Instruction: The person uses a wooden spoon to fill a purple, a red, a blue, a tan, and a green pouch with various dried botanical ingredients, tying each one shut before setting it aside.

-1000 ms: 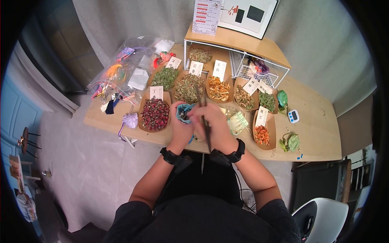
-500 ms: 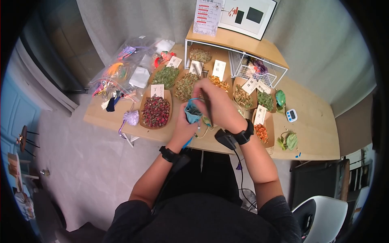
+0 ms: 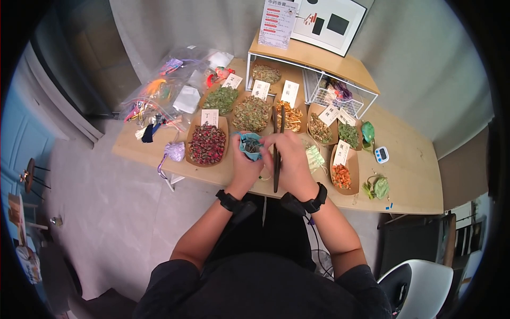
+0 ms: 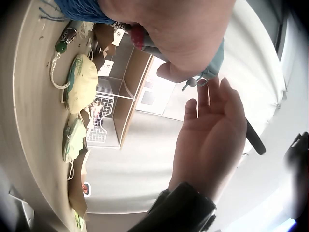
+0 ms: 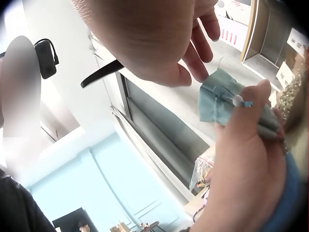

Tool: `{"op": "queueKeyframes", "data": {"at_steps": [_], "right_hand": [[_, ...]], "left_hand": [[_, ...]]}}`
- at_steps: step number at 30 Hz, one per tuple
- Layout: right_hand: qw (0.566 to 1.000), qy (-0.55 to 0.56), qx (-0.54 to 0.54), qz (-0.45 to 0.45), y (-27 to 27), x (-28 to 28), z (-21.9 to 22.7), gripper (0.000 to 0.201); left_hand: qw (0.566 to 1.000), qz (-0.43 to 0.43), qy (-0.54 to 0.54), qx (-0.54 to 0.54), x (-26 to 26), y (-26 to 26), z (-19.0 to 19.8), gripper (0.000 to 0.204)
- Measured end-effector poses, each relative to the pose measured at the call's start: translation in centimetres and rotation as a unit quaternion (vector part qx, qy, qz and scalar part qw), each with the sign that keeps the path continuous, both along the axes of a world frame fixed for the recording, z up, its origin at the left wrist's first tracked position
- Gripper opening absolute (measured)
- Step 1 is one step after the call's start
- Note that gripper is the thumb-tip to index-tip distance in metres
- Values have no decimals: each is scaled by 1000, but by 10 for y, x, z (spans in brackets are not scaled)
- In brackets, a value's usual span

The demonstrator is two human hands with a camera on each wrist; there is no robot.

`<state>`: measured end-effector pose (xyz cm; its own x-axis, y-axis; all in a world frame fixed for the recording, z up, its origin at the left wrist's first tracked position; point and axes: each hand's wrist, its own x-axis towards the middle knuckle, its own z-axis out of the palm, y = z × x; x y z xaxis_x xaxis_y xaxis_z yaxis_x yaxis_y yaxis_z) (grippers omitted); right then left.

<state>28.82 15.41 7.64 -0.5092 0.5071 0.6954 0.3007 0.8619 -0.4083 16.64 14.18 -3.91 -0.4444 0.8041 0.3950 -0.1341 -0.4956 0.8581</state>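
My left hand point(image 3: 247, 169) grips a small blue drawstring pouch point(image 5: 216, 99) from below and around its side. The mouth of the pouch faces up, and dark contents show inside it in the head view. A bead sits on its cord, and a blue tassel point(image 4: 84, 10) hangs below. My right hand point(image 3: 291, 159) holds dark tongs point(image 3: 276, 175) across the palm, their two tips pointing away from me above the table. The fingertips of that hand are right at the pouch's rim. A paper tray of dried rosebuds point(image 3: 207, 144) lies left of the pouch.
Several labelled paper trays of dried herbs and flowers, one with orange petals point(image 3: 340, 176), spread over the table point(image 3: 409, 175). A shelf point(image 3: 319, 57) stands behind them. Bagged tassels point(image 3: 159, 90) and a lilac pouch point(image 3: 174, 151) lie left; a timer point(image 3: 381, 154) and green pouch point(image 3: 380, 187) lie right.
My right hand rose over the pouch, then came back down to its rim, tongs still held. The pouch tilted, then returned with its mouth upward.
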Motion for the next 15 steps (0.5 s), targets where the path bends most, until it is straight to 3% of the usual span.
{"op": "queueKeyframes", "data": {"at_steps": [1, 4, 6, 8, 11, 12, 14, 15], "right_hand": [[1000, 12, -6, -11, 2, 2, 0, 19], [974, 39, -224, -14, 4, 8, 9, 13], [961, 63, -264, 47, 13, 10, 2, 12], [942, 94, -303, 107, 22, 11, -3, 19], [955, 40, -240, 170, 45, 20, 1, 34], [937, 25, -282, 204, 48, 23, 4, 36], [889, -6, -366, 274, 51, 26, 8, 41], [890, -23, -358, 282, 51, 26, 7, 36]], "left_hand": [[1000, -14, -8, -9, 1, -2, 5, 64], [1000, -30, 7, -7, 0, -6, 7, 67], [998, -57, -25, 7, 2, -12, 15, 66], [991, -126, -6, -32, -3, -15, 8, 54], [973, -222, -16, -63, -5, -27, 7, 42], [965, -251, -26, -68, -6, -31, 10, 39], [927, -361, -72, -72, -13, -39, 13, 46], [902, -413, -96, -74, -15, -43, 15, 50]]}}
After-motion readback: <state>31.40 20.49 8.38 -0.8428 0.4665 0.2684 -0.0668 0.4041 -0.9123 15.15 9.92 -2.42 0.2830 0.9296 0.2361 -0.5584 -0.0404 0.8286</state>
